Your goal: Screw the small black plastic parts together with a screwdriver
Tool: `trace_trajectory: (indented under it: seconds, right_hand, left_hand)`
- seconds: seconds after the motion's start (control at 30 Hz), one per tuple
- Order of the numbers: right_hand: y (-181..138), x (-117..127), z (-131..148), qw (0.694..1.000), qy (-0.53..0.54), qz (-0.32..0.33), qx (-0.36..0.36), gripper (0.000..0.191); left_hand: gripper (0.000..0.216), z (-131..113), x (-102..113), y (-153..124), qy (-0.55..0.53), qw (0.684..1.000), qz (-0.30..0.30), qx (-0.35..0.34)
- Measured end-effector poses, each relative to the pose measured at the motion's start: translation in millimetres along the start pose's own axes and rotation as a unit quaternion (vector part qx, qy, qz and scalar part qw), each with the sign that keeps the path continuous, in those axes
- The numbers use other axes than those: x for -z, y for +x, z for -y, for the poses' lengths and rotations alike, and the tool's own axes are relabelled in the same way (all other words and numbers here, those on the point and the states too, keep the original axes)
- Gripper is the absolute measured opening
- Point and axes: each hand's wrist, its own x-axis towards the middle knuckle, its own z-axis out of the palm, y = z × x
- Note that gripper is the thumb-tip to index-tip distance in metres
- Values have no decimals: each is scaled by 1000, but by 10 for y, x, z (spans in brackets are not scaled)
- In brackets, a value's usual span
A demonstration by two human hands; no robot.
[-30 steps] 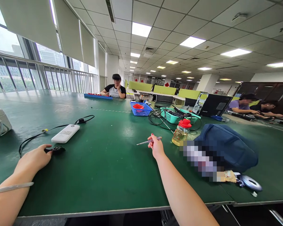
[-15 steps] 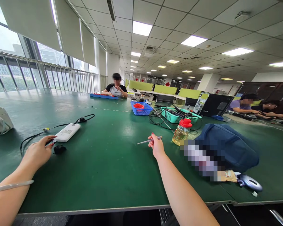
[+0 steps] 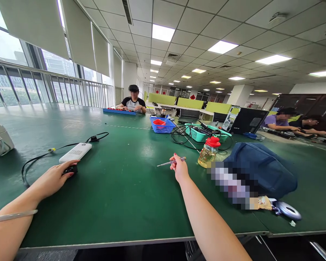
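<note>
My left hand [image 3: 53, 178] is closed round a small black object [image 3: 72, 169] on the green table, with the thumb on its near side and the fingers over the top. Just beyond the fingers lies a white power bank [image 3: 75, 152], and a black cable [image 3: 62, 145] runs behind it. In my right hand [image 3: 180, 169] is a thin screwdriver [image 3: 171, 162] with a see-through handle. Its metal shaft points left, above the table. To the right of that hand stands a glass jar [image 3: 207, 155] with a red lid and yellowish liquid.
A dark blue bag [image 3: 260, 168] and a purple oval item [image 3: 288, 210] lie at the right. Farther back are a blue basket [image 3: 163, 127], a green basket [image 3: 198, 136] with cables, and a black computer case [image 3: 248, 121]. A person [image 3: 133, 100] sits across the table [image 3: 119, 214].
My left hand has moved from the near end of the white power bank, right and slightly down, onto the small black object. My right hand holds the screwdriver as before.
</note>
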Motion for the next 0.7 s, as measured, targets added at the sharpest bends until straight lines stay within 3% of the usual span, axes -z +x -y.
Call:
trace_trajectory:
  seconds: [0.13,0.27,0.7]
  right_hand:
    - [-6,-9,13,1000,-1,0,1,38]
    - [-14,-16,25,1000,0,1,-1,39]
    - [-31,-18,36,1000,2,0,-3,39]
  left_hand:
    - [68,22,8,-7,-17,999,30,25]
    - [64,23,15,-4,-7,999,32,38]
    - [57,84,-30,29,-30,999,7,-13]
